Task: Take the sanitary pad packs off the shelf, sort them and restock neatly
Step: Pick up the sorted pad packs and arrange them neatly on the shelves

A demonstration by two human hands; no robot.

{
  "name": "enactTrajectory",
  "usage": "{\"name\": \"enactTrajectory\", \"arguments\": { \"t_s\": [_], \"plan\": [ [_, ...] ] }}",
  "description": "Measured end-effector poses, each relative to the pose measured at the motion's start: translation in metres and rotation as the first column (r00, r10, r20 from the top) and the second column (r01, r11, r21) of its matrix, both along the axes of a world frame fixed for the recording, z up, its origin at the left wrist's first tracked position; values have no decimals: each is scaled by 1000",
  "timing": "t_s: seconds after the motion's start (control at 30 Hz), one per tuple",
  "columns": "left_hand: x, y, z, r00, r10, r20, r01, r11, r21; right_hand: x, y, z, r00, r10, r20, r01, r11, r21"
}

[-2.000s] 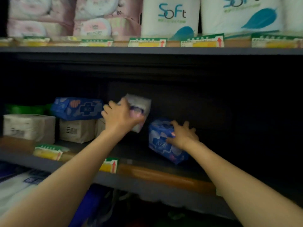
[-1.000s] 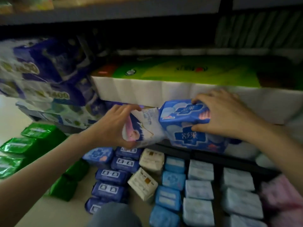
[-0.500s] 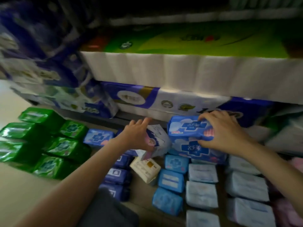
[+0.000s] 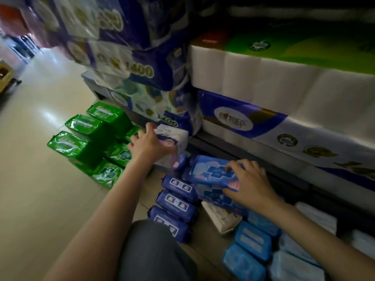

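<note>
My left hand (image 4: 149, 146) grips a white pad pack (image 4: 172, 142) with a dark blue print, held low over the floor beside the green packs. My right hand (image 4: 246, 182) holds two stacked blue pad packs (image 4: 211, 177), fingers curled over their right end, just above the sorted rows. Below them lie dark blue packs (image 4: 176, 201) in a column, a cream pack (image 4: 221, 218), and light blue packs (image 4: 251, 240).
Green packs (image 4: 81, 138) are piled on the beige floor (image 4: 36, 179) at left. Large toilet-paper bundles (image 4: 263, 94) fill the bottom shelf behind. Pale packs (image 4: 316, 218) lie at far right. My knee (image 4: 150, 252) is at the bottom centre.
Both hands took packs from the middle shelf and carried them down to the floor rows. Since half a second ago they have dropped lower, the left one drifting left toward the green packs.
</note>
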State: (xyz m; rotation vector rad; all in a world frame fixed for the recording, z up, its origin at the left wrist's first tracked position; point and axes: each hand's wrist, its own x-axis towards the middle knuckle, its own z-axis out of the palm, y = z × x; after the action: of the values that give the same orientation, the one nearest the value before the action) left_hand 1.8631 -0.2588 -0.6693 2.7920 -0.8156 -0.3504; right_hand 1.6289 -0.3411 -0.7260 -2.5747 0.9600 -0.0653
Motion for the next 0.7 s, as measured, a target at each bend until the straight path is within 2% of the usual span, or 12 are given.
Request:
{"name": "enactTrajectory", "arguments": {
  "t_s": [0.1,0.2,0.3,0.37,0.5,0.6,0.7],
  "plan": [
    [33,27,3,991,133,2,-133,990,-42,51,18,-8,993,-39,114,19,984,176],
    [61,52,6,967,254,1,-252,961,-115,103,37,-27,962,-168,217,83,932,353],
    [85,68,2,948,317,16,-308,930,-201,151,54,-46,919,-283,276,116,860,497],
    [99,75,-3,944,330,10,-320,922,-216,179,61,-58,919,-272,285,78,835,545],
    [117,87,-17,944,326,-52,-330,921,-206,218,69,-78,972,-98,214,-17,878,479],
    [125,92,-27,939,332,-88,-343,916,-209,223,72,-92,993,107,53,-118,952,282],
    [129,91,-32,944,314,-105,-330,917,-222,215,72,-95,971,225,-78,-219,972,83]
  ]
}}
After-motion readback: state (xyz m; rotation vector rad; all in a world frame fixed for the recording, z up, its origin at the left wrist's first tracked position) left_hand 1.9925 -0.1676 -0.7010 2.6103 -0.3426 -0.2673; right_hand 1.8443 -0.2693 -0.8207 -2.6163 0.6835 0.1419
